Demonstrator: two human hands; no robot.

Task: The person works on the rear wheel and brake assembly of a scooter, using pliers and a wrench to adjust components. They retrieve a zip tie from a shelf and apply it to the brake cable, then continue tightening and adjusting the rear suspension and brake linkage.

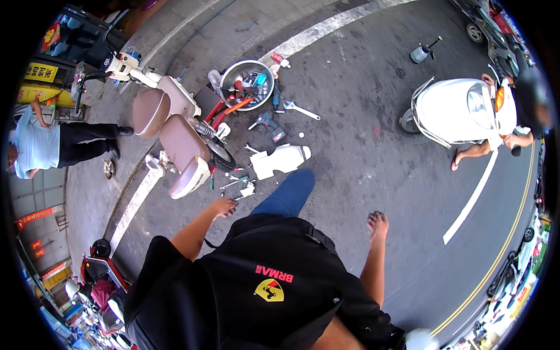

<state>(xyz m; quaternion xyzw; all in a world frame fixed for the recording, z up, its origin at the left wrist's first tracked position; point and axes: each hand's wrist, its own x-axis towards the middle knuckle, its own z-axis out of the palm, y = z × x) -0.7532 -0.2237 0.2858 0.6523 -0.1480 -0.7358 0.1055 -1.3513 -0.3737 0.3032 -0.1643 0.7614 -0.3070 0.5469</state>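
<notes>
Hands hang empty: our left hand point(224, 206) and right hand point(378, 224) are loosely spread, gripping nothing. We judge we're walking toward the white plastic scooter panel point(282, 160) on the asphalt at eleven o'clock, beside the stripped beige-seated scooter point(178, 140); next comes stooping to reach it.

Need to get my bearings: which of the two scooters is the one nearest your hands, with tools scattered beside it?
The scooter with tan seats, ahead of the left hand. Tools and a metal basin lie beside it. The white scooter stands farther off to the right, where another person holds it.
</notes>
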